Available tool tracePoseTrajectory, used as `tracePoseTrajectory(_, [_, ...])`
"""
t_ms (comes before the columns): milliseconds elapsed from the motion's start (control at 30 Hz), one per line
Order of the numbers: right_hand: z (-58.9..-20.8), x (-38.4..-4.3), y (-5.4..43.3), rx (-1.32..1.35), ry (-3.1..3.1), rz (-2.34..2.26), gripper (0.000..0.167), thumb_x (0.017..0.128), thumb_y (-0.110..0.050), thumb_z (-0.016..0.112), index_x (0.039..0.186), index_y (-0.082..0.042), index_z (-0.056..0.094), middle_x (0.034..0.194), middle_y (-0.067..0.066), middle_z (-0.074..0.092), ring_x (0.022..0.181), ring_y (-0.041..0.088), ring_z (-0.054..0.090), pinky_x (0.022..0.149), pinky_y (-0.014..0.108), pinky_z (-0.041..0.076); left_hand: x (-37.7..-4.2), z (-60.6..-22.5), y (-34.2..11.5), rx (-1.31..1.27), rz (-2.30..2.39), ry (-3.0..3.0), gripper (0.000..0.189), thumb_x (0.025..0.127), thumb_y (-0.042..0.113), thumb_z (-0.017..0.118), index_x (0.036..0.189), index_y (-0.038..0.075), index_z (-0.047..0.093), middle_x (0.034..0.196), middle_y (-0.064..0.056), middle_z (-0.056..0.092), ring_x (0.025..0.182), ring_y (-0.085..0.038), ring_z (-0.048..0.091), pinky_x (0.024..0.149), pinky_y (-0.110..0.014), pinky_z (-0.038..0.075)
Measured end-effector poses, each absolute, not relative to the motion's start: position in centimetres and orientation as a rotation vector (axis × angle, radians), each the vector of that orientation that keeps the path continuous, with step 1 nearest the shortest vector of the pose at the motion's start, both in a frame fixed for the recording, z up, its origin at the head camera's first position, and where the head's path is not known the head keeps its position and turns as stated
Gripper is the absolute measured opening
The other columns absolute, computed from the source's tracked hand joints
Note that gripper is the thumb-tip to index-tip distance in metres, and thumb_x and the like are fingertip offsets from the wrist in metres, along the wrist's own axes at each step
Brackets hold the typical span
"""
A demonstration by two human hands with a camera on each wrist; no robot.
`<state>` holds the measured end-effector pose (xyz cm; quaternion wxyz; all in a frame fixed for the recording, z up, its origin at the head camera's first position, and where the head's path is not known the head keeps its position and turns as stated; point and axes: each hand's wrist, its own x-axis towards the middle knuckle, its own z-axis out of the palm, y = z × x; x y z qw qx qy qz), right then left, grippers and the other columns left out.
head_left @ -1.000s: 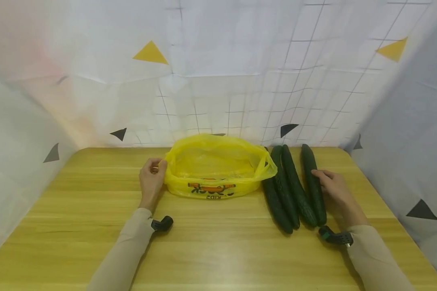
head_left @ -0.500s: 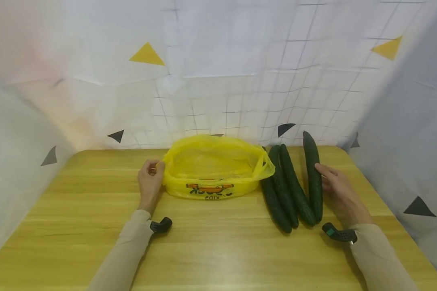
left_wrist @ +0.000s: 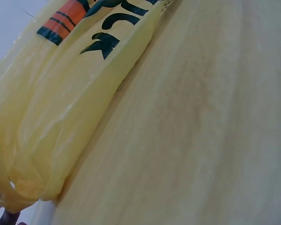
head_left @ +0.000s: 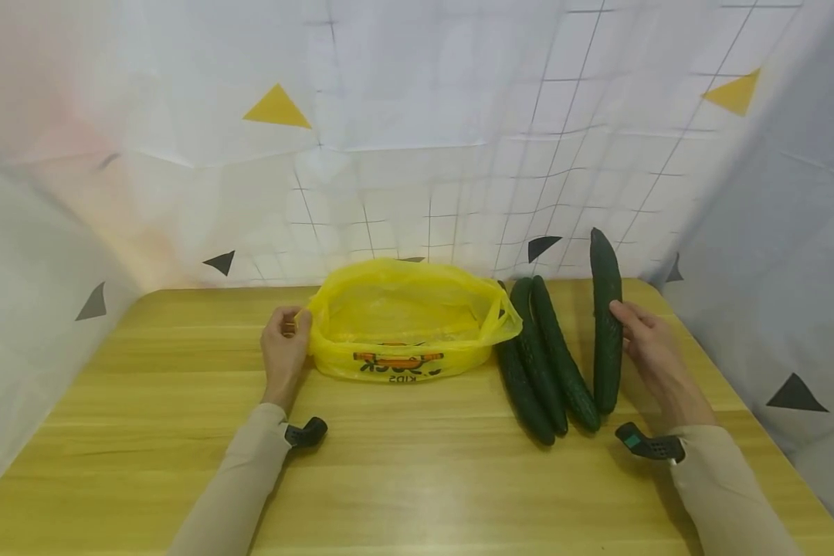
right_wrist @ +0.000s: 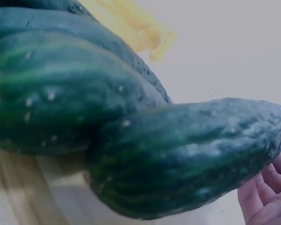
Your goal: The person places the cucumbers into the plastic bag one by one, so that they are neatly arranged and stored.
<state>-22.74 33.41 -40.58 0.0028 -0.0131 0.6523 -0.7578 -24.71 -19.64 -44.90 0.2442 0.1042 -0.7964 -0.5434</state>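
Raised since the earlier frame: one cucumber [head_left: 608,347], pinched by the right hand [head_left: 656,355] above the desk [head_left: 417,448]; three cucumbers [head_left: 540,363] (seemingly yet unlifted) lie beside the yellow bag [head_left: 403,364], left hand [head_left: 283,354] pinching its edge.

Crinkles, bumps, grain
Glossy plastic bag [head_left: 403,328] at left hand [head_left: 284,349], knobbly cucumber [head_left: 607,340] in right hand [head_left: 656,355], wood-grain table [head_left: 417,463] below.

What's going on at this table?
A person is at a wooden table. Their left hand holds the near-left end of a yellow plastic bag, whose mouth is open. Their right hand grips a cucumber, which is outside the bag and appears lifted. Three other cucumbers lie together beside the bag.
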Motion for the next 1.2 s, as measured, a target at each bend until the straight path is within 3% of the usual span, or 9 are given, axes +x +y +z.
tracePoseTrajectory(267, [-39.6, -22.6, 33.0, -0.170, 1.964, -2.575, 0.019, 0.097, -0.012, 0.051, 0.107, -0.013, 0.067, 0.095, -0.005, 0.069, 0.084, 0.007, 0.064, 0.071, 0.021, 0.051, -24.8, -45.0, -19.7, 0.287, -1.464, -2.185, 0.026, 0.091, 0.032, 0.061, 0.104, 0.009, 0.064, 0.094, -0.006, 0.059, 0.080, -0.015, 0.050, 0.073, -0.023, 0.042])
tracePoseTrajectory(767, [-37.0, -21.7, 30.3, -0.232, 2.256, -2.398, 0.030, 0.096, -0.019, 0.054, 0.122, -0.004, 0.057, 0.104, -0.006, 0.064, 0.096, 0.006, 0.060, 0.080, 0.017, 0.048, -24.8, -45.0, -19.6, 0.263, -1.467, -2.168, 0.026, 0.091, 0.030, 0.061, 0.104, 0.008, 0.064, 0.096, -0.010, 0.062, 0.082, -0.017, 0.053, 0.076, -0.027, 0.043])
tracePoseTrajectory(1067, [-36.3, -21.7, 29.1, -0.235, 2.311, -2.362, 0.025, 0.095, -0.018, 0.056, 0.119, -0.010, 0.058, 0.104, -0.009, 0.062, 0.095, 0.002, 0.059, 0.077, 0.014, 0.049, -24.8, -45.1, -19.5, 0.264, -1.476, -2.170, 0.023, 0.091, 0.029, 0.061, 0.102, 0.008, 0.064, 0.095, -0.009, 0.060, 0.083, -0.019, 0.053, 0.076, -0.030, 0.044])
tracePoseTrajectory(1200, [-36.1, -21.7, 28.6, -0.305, 2.302, -2.382, 0.030, 0.095, -0.014, 0.055, 0.124, -0.009, 0.055, 0.106, -0.008, 0.062, 0.096, 0.002, 0.059, 0.078, 0.014, 0.049, -24.9, -45.0, -19.6, 0.247, -1.471, -2.164, 0.023, 0.090, 0.028, 0.062, 0.101, 0.008, 0.064, 0.094, -0.010, 0.060, 0.082, -0.019, 0.052, 0.076, -0.031, 0.044])
